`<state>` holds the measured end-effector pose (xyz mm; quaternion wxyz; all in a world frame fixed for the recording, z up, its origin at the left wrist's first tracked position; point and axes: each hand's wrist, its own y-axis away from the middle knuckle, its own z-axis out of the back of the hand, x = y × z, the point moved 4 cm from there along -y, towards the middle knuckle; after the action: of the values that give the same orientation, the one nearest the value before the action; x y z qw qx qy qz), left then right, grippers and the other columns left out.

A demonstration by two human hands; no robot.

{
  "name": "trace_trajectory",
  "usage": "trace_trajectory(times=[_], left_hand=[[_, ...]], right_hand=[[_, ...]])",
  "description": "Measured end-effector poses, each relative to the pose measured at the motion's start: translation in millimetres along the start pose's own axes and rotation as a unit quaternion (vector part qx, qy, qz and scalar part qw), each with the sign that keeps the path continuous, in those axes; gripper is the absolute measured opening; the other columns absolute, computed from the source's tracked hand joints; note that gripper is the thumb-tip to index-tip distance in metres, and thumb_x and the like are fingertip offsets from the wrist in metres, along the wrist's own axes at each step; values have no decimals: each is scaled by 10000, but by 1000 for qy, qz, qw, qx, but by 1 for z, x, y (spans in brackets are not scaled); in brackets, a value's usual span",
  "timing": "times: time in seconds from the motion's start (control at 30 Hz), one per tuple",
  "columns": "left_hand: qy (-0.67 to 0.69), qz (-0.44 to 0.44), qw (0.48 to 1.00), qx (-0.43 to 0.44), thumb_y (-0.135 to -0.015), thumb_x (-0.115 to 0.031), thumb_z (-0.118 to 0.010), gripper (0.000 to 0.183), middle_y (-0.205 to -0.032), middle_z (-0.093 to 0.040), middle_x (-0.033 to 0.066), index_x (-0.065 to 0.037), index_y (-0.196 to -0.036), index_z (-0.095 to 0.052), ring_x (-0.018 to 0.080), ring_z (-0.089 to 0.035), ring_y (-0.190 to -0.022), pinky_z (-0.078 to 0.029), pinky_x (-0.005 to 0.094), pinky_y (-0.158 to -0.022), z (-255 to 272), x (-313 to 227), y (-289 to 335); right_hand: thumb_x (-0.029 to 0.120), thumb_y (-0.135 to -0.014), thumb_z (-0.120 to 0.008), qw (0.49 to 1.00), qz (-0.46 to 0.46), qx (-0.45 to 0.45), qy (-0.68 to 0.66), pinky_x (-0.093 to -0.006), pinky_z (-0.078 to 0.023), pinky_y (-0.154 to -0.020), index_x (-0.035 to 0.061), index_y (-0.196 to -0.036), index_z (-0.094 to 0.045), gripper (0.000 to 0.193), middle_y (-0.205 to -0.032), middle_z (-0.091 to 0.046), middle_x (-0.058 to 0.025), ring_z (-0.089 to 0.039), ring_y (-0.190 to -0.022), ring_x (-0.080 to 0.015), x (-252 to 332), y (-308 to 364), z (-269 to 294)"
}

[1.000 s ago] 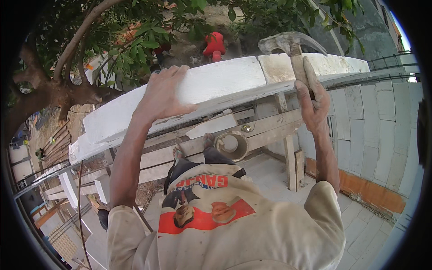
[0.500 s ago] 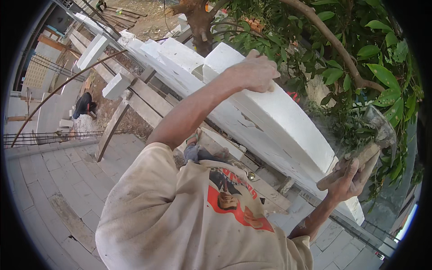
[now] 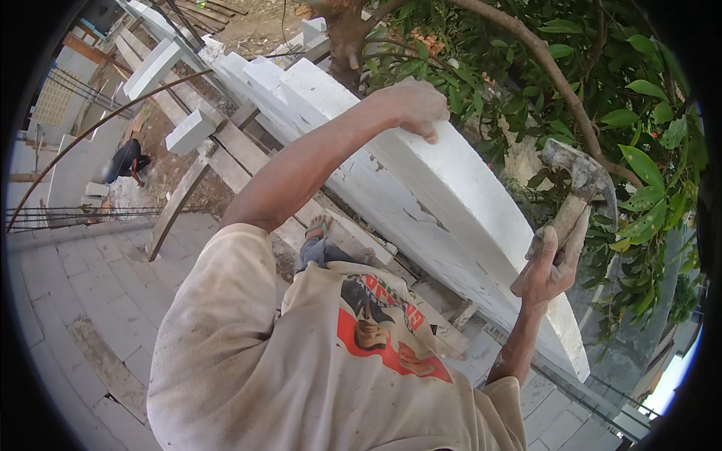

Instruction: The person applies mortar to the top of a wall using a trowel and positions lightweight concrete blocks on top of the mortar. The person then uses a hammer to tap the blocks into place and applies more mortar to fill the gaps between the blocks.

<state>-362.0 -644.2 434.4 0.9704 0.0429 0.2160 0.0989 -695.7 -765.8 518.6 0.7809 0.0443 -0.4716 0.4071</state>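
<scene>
A long white building block (image 3: 481,192) lies along the top of a white block wall (image 3: 410,207). My left hand (image 3: 414,109) presses on the block's upper face, its fingers curled over the far edge and partly hidden. My right hand (image 3: 551,274) grips the short handle of a claw hammer (image 3: 577,177). The hammer's worn, dusty metal head is up and clear of the block, beyond the wall's right part. Another white block (image 3: 316,86) sits on the wall left of my left forearm.
Leafy branches (image 3: 579,98) and a tree trunk (image 3: 342,37) crowd the wall's far side. Wooden scaffold planks (image 3: 241,165) run along the near side, with a loose white block (image 3: 190,132) on them. A person (image 3: 126,161) bends down below at left. Grey blockwork (image 3: 83,301) spreads lower left.
The hammer has risen and swung left, its head now pointing up. My left hand stays on the block, while the whole view has shifted slightly.
</scene>
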Motion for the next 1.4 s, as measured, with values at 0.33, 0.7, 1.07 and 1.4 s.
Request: trace_trajectory(times=[0.33,0.7,1.07,1.4], left_hand=[[-41,1,999,-14,-806,-372,-846,430,-992,-784,177,-107,-1143,-802,403,-735,-1049,-538,535,-944,-3,3,0],[-2,77,991,-112,-880,-273,-731,254,-1113,-769,113,-91,-1022,-837,350,-665,-1206,-410,557,-1158,-28,-7,3],[-6,126,977,-170,-995,-246,-595,326,-1319,-708,153,-109,-1186,-820,340,-599,-1333,-338,514,-1232,-29,-33,19],[8,105,980,-166,-993,-238,-581,331,-1259,-730,149,-75,-1173,-806,355,-591,-1346,-284,552,-1263,-27,-22,18]], right_hand=[[98,-1019,-671,980,56,79,172,-421,-546,-984,30,-1553,-547,553,-1297,-693,-270,-708,-1180,-403,-10,2,-17],[143,-1051,-653,965,168,188,76,-370,-477,-1128,-1,-1554,-544,535,-1460,-669,-217,-635,-1356,-257,105,-116,-107],[255,-1008,-692,829,418,342,142,-460,-544,-1022,191,-1527,-604,531,-1363,-717,-197,-704,-1170,-414,175,-237,-369],[216,-951,-736,696,181,577,388,-483,-582,-879,229,-1440,-695,491,-1125,-784,-198,-743,-1009,-381,143,-209,-323]])
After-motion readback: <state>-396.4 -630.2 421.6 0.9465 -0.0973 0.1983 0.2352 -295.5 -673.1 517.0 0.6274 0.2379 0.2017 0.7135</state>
